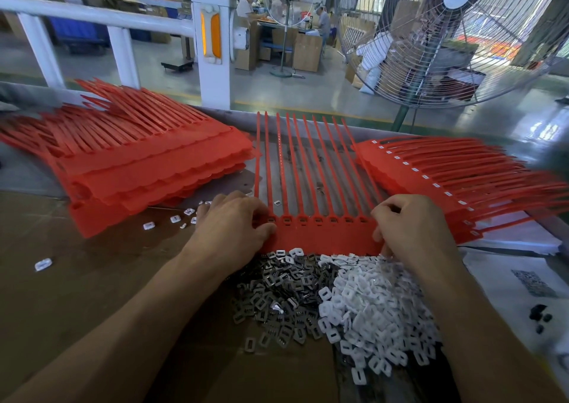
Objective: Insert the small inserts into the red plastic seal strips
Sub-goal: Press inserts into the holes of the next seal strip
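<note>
Left hand: my fingers curl down and my thumb pinches the left end of the red seal strip sheet.
Right hand: fingers curled, gripping the sheet's right end.
Sheet: flat on the table between my hands, its tails pointing away from me, a row of open sockets along its band.
Inserts: dark metal inserts and white plastic inserts heaped just below the sheet.
Left stack: unfilled red sheets.
Right stack: sheets showing white inserts.
Beyond: big fan.
</note>
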Motion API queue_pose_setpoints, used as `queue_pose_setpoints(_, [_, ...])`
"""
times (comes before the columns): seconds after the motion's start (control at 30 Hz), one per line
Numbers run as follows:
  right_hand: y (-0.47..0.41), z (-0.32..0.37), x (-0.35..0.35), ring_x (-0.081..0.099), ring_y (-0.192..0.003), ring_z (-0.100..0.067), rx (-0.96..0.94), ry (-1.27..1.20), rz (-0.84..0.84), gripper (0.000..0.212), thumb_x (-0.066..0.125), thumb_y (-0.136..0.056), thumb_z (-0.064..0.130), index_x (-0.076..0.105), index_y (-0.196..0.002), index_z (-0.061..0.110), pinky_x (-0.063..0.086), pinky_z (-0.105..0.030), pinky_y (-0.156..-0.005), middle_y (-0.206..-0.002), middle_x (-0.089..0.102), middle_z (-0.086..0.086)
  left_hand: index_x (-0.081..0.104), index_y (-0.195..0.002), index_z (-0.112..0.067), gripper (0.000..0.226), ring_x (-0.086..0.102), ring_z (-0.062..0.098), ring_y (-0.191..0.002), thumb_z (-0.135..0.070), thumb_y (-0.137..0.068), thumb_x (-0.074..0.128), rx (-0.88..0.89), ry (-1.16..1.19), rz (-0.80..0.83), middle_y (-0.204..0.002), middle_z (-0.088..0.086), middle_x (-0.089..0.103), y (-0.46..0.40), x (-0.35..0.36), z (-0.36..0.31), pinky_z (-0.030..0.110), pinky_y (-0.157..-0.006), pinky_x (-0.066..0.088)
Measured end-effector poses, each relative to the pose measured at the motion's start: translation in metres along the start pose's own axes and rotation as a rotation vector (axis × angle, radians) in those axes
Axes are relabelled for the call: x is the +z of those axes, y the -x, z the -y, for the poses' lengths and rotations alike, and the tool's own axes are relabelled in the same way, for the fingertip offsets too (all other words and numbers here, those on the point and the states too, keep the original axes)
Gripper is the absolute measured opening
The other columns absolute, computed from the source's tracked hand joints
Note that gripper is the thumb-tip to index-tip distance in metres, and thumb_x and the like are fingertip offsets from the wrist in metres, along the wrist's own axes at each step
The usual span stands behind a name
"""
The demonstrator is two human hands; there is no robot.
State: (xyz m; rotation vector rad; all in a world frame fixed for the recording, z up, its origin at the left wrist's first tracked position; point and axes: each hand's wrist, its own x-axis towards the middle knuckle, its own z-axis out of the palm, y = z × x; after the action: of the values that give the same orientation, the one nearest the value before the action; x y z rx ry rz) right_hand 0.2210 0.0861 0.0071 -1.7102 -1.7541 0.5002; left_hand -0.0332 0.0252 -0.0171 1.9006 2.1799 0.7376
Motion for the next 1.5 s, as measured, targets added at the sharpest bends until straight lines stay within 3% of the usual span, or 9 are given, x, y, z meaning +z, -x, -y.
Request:
queue_pose_setpoints(0.07, [0.001, 0.001, -0.001, 0.061, -0.044, -0.007, -0.072, -0.05, 0.007, 0.024, 0.059, -0.091, 0.02, 0.073, -0.073, 0.024, 0.056, -0.036, -0.055, -0.06, 0.071, 0.006, 0.065, -0.122, -0.038, 0.033, 0.044, 0.018, -0.124, -0.052, -0.092, 0.062, -0.001, 0.0, -0.001, -0.127, -0.009, 0.057, 0.0, 0.001, 0.0, 0.045, -0.11, 0.025])
queue_pose_setpoints(0.13, [0.005, 0.004, -0.001, 0.061, -0.05, -0.002, -0.179, -0.103, 0.117, 0.022, 0.061, -0.093, 0.023, 0.076, -0.081, 0.032, 0.05, -0.026, -0.052, -0.069, 0.073, 0.013, 0.066, -0.121, -0.038, 0.033, 0.044, 0.018, -0.124, -0.053, -0.092, 0.062, 0.0, -0.002, -0.004, -0.126, -0.01, 0.057, 0.0, 0.001, 0.0, 0.045, -0.11, 0.026])
queue_pose_setpoints(0.27, [0.012, 0.008, 0.006, 0.068, -0.081, 0.008, -0.362, 0.004, 0.377, 0.008, 0.07, -0.096, 0.037, 0.077, -0.093, 0.039, 0.05, -0.017, -0.069, -0.09, 0.073, 0.029, 0.066, -0.121, -0.039, 0.032, 0.044, 0.017, -0.123, -0.053, -0.092, 0.062, 0.003, 0.002, -0.004, -0.125, -0.011, 0.057, 0.0, 0.001, 0.001, 0.044, -0.109, 0.026])
queue_pose_setpoints(0.37, [0.017, 0.011, 0.014, 0.068, -0.083, 0.007, -0.414, -0.008, 0.47, 0.006, 0.076, -0.093, 0.033, 0.078, -0.091, 0.038, 0.049, -0.009, -0.066, -0.09, 0.072, 0.028, 0.066, -0.121, -0.038, 0.032, 0.044, 0.017, -0.123, -0.052, -0.092, 0.062, 0.005, 0.002, -0.006, -0.125, -0.01, 0.057, 0.0, 0.001, 0.001, 0.044, -0.109, 0.026])
queue_pose_setpoints(0.6, [0.029, 0.024, 0.029, 0.064, -0.084, 0.003, -0.456, 0.009, 0.462, 0.01, 0.085, -0.085, 0.032, 0.076, -0.09, 0.033, 0.047, -0.015, -0.07, -0.087, 0.065, 0.017, 0.066, -0.12, -0.038, 0.031, 0.045, 0.017, -0.123, -0.052, -0.092, 0.063, 0.007, -0.005, -0.014, -0.125, -0.01, 0.057, 0.0, 0.001, 0.001, 0.044, -0.108, 0.027])
queue_pose_setpoints(0.83, [0.031, 0.028, 0.028, 0.061, -0.082, 0.005, -0.438, 0.125, 0.458, 0.011, 0.082, -0.086, 0.037, 0.072, -0.084, 0.034, 0.045, -0.018, -0.07, -0.086, 0.064, 0.017, 0.067, -0.12, -0.037, 0.031, 0.045, 0.018, -0.123, -0.051, -0.092, 0.063, 0.005, -0.008, -0.015, -0.125, -0.01, 0.058, -0.001, 0.002, 0.002, 0.043, -0.107, 0.027])
queue_pose_setpoints(1.03, [0.035, 0.031, 0.03, 0.062, -0.083, 0.002, -0.454, 0.077, 0.479, 0.012, 0.082, -0.085, 0.04, 0.074, -0.085, 0.032, 0.05, -0.021, -0.073, -0.087, 0.064, 0.016, 0.067, -0.12, -0.037, 0.032, 0.046, 0.018, -0.123, -0.051, -0.092, 0.063, 0.006, -0.015, -0.017, -0.125, -0.01, 0.058, -0.001, 0.003, 0.002, 0.043, -0.106, 0.027])
queue_pose_setpoints(1.33, [0.036, 0.031, 0.035, 0.061, -0.081, 0.004, -0.494, 0.066, 0.47, 0.011, 0.081, -0.088, 0.031, 0.07, -0.084, 0.033, 0.044, -0.015, -0.066, -0.086, 0.063, 0.017, 0.067, -0.12, -0.038, 0.032, 0.046, 0.017, -0.121, -0.052, -0.092, 0.063, 0.009, -0.015, -0.02, -0.124, -0.011, 0.058, -0.001, 0.003, 0.002, 0.043, -0.107, 0.027])
queue_pose_setpoints(1.5, [0.037, 0.031, 0.034, 0.063, -0.084, 0.003, -0.517, 0.062, 0.474, 0.013, 0.076, -0.091, 0.028, 0.067, -0.083, 0.034, 0.047, -0.012, -0.072, -0.087, 0.067, 0.018, 0.066, -0.121, -0.037, 0.032, 0.045, 0.017, -0.122, -0.052, -0.092, 0.062, 0.009, -0.009, -0.012, -0.125, -0.011, 0.057, -0.001, 0.003, 0.003, 0.043, -0.107, 0.027])
